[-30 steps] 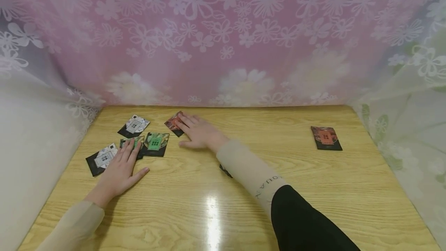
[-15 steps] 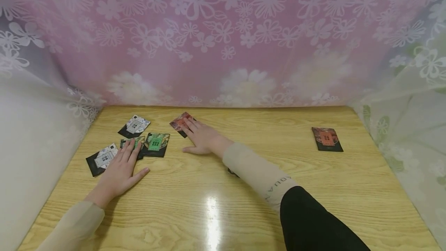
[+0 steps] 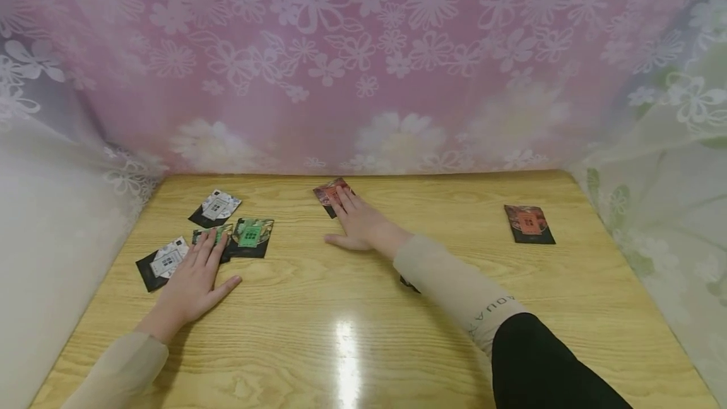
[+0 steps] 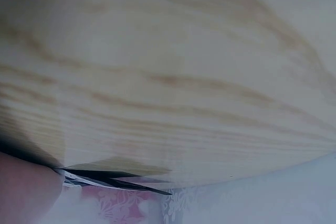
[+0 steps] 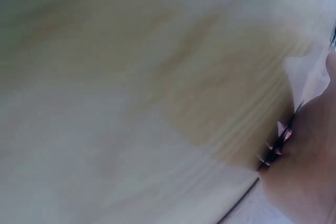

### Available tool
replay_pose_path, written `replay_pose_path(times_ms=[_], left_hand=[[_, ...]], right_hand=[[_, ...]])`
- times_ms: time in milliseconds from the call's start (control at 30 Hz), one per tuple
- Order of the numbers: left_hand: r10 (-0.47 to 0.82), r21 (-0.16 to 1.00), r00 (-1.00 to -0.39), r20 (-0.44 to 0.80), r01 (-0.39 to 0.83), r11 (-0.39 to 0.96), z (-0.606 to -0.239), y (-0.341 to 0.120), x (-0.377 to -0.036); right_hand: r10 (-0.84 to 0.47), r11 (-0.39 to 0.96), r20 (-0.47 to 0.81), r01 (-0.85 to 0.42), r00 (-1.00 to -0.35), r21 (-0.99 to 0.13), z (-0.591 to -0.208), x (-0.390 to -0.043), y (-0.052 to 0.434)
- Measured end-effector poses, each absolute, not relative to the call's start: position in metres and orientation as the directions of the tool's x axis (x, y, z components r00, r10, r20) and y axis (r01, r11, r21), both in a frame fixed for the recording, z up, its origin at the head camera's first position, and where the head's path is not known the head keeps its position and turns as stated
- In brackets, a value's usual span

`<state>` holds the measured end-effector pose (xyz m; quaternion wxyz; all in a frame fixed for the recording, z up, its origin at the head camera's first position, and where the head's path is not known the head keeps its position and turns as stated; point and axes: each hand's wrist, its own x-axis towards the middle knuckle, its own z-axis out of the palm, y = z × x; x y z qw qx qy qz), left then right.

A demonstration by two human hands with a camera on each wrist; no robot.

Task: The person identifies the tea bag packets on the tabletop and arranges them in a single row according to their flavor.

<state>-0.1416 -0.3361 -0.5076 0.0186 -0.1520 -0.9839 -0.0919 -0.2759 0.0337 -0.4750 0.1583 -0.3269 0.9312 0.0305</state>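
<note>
A: What does the head view show?

B: A wooden table (image 3: 363,308) in front of a pink flowered curtain (image 3: 363,62). The right hand (image 3: 363,225) lies flat, fingers straight and close together, with the fingertips pressing on a red packet (image 3: 327,195) near the table's far edge. The left hand (image 3: 193,276) lies flat too, fingers straight and slightly spread, its tips resting on a green packet (image 3: 209,235) and the edge of a white packet (image 3: 159,265).

A: And around them?

B: A second green packet (image 3: 251,235) overlaps the first, and another white packet (image 3: 216,208) lies just behind. A second red packet (image 3: 529,224) sits well apart on the right. A dark corner (image 3: 410,283) peeks out from under the right sleeve.

A: The left wrist view?

B: Blurred wood grain close up, a bit of the hand (image 4: 26,192) and a thin packet edge (image 4: 113,179) flat on the table.

A: The right wrist view?

B: Blurred as well: wood, the hand (image 5: 307,177), and a packet's reddish edge (image 5: 275,148) under it.
</note>
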Motion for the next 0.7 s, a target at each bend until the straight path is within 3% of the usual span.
replay_pose_path(times_ms=[467,700], left_hand=[[0.295,0.179,-0.955,0.040,0.297,0.938,-0.503,-0.334,-0.141],[0.304,0.165,-0.949,0.077,0.313,0.935,-0.506,-0.335,-0.141]], right_hand=[[-0.565,0.824,-0.290,-0.545,-0.772,-0.156,-0.465,-0.253,0.092],[-0.563,0.826,-0.257,-0.541,-0.785,-0.158,-0.471,-0.245,0.120]])
